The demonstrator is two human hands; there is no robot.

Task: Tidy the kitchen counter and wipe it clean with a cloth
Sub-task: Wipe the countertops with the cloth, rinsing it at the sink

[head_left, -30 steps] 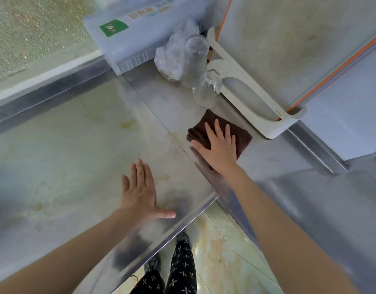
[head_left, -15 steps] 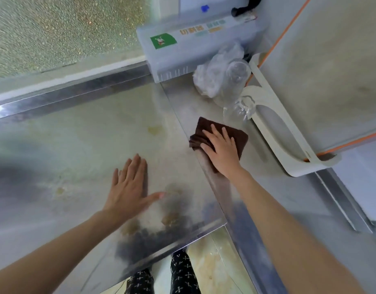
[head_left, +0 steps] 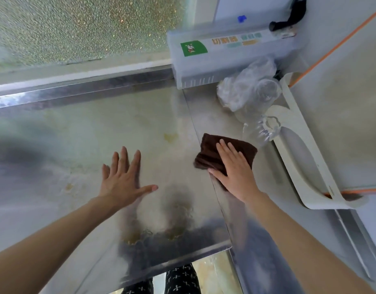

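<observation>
Cloth (head_left: 225,153) under our right hand (head_left: 235,172), fingers straight and together, on the steel counter (head_left: 66,145).
Since a moment ago we've slid the brown cloth slightly nearer the seam; our left hand (head_left: 123,179) stays flat, fingers spread. At the back, crumpled plastic bags (head_left: 242,90), clear glasses (head_left: 261,130), a cling-film cutter box (head_left: 231,56).

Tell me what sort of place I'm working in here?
Most likely a home kitchen: a stained steel counter below a frosted window, a cling-film cutter box in the corner, and the right hand pressing a brown cloth onto it.
</observation>
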